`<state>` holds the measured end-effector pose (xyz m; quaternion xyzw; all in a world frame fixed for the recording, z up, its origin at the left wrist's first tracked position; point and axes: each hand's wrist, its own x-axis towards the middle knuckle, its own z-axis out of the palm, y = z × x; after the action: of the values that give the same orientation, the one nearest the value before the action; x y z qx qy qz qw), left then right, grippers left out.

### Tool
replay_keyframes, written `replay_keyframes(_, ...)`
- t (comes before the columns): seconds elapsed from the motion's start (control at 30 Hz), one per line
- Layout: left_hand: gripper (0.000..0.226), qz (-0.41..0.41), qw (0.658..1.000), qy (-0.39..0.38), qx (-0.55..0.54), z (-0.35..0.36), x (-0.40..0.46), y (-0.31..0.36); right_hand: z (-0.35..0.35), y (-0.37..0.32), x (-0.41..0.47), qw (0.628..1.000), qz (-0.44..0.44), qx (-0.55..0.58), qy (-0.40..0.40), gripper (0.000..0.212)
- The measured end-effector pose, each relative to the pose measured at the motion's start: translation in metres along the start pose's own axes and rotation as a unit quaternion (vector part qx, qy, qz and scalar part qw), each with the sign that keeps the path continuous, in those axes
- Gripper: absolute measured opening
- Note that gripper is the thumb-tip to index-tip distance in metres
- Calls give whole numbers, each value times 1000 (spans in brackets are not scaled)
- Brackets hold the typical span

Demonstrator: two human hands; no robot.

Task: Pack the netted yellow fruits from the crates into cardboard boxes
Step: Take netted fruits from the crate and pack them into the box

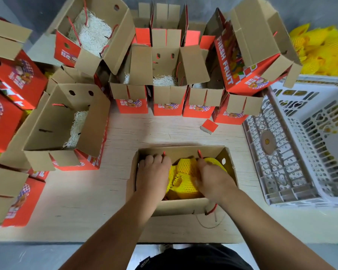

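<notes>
Near box: open cardboard box (180,206) on the tabletop (86,201), holding netted yellow fruits (183,181).
Left hand (153,175): palm down, fingers curled inside the box's left side; grip contents hidden.
Right hand (213,179): palm down, grip pressing on the fruits at right.
Right: white crate (281,152).
Far: empty boxes (168,94) with shredded padding.

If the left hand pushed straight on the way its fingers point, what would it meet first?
Probably the far wall of the box it is in; the left hand has its fingertips close to it, though depth is unclear.
</notes>
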<state>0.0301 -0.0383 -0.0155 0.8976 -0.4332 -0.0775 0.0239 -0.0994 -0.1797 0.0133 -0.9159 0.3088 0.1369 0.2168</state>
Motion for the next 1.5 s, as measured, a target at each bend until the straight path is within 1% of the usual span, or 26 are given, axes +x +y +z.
replay_keyframes(0.03,16,-10,1000,-7,-17,-1,-1,-1,3,0,-2,999,13,-5,-30,27)
replay_keyframes(0.1,7,-32,998,-26,-50,-2,-1,-3,7,1,-1,993,3,79,-92,21)
replay_keyframes(0.2,9,-10,993,-54,-100,1,4,-4,-4,1,-2,967,-13,207,-146,20)
replay_keyframes(0.23,11,-6,990,-70,-124,1,5,-6,-8,3,-3,964,-17,229,-133,17)
replay_keyframes(0.27,13,-3,985,-84,-149,1,5,-8,-13,7,-5,968,-16,233,-88,13)
replay_keyframes(0.3,16,0,981,-89,-175,1,6,-10,-17,13,-6,979,-7,201,-22,9)
replay_keyframes(0.33,19,3,978,-79,-195,0,6,-11,-22,20,-7,990,10,134,37,10)
replay_keyframes(0.37,22,4,975,-55,-214,-3,5,-8,-27,26,-7,996,32,62,58,12)
replay_keyframes(0.4,22,3,971,-23,-238,-7,4,-3,-31,30,-6,997,55,5,45,16)
replay_keyframes(0.43,21,1,962,6,-274,-11,2,6,-33,31,-3,997,68,-34,12,22)
replay_keyframes(0.47,20,-3,949,25,-314,-15,1,17,-32,29,0,996,69,-49,-14,29)
replay_keyframes(0.5,19,-5,938,31,-344,-19,0,28,-31,25,2,997,64,-45,-20,35)
replay_keyframes(0.57,18,12,931,23,-363,-25,-2,53,-30,22,1,999,37,1,13,41)
replay_keyframes(0.6,19,27,930,17,-367,-27,-2,65,-30,23,-3,999,14,26,44,38)
replay_keyframes(0.7,15,60,927,10,-371,-34,5,102,-37,47,-25,985,-85,76,127,17)
replay_keyframes(0.77,11,64,923,20,-378,-40,12,130,-51,73,-36,971,-121,120,166,14)
replay_keyframes(0.83,6,74,916,28,-394,-47,24,168,-70,106,-42,956,-136,158,204,20)
replay_keyframes(0.87,5,83,906,28,-413,-51,31,191,-81,124,-45,949,-134,184,220,23)
replay_keyframes(0.97,10,109,877,28,-467,-60,57,272,-112,186,-58,923,-112,245,276,35)
replay_keyframes(1.03,14,136,872,28,-470,-63,75,333,-132,237,-68,912,-84,266,302,37)
replay_keyframes(1.13,17,186,874,14,-450,-59,103,433,-158,333,-81,905,-39,290,309,36)
replay_keyframes(1.2,18,228,877,-9,-423,-52,119,498,-172,396,-92,898,-6,293,328,32)
replay_keyframes(1.27,15,273,880,-27,-387,-42,134,561,-180,458,-104,882,35,294,366,25)
replay_keyframes(1.33,16,306,887,-27,-344,-33,152,620,-188,515,-114,875,76,283,386,23)
replay_keyframes(1.43,22,330,909,-40,-252,-16,180,695,-195,602,-114,894,143,250,344,34)
replay_keyframes(1.5,28,338,931,-49,-130,0,190,727,-200,662,-101,911,218,193,291,46)
